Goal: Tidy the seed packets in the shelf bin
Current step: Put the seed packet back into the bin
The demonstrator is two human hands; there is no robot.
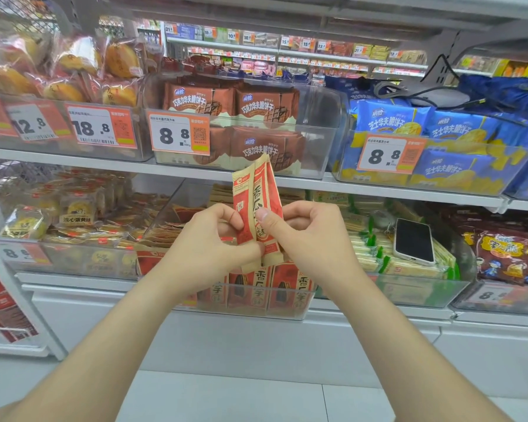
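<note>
The left hand point(214, 239) and right hand point(305, 236) together pinched a few upright seed packets point(258, 202). They hung above the clear shelf bin point(256, 303).

The lower ends of the held seed packets point(258, 205) are covered by the left hand point(208, 242) and the right hand point(311, 236), so their number cannot be told. The middle of the shelf bin point(287, 313) is hidden behind both hands. The price tag point(489, 295) low at the right is blurred; the far shelf labels point(287, 41) are too small to be read.
</note>
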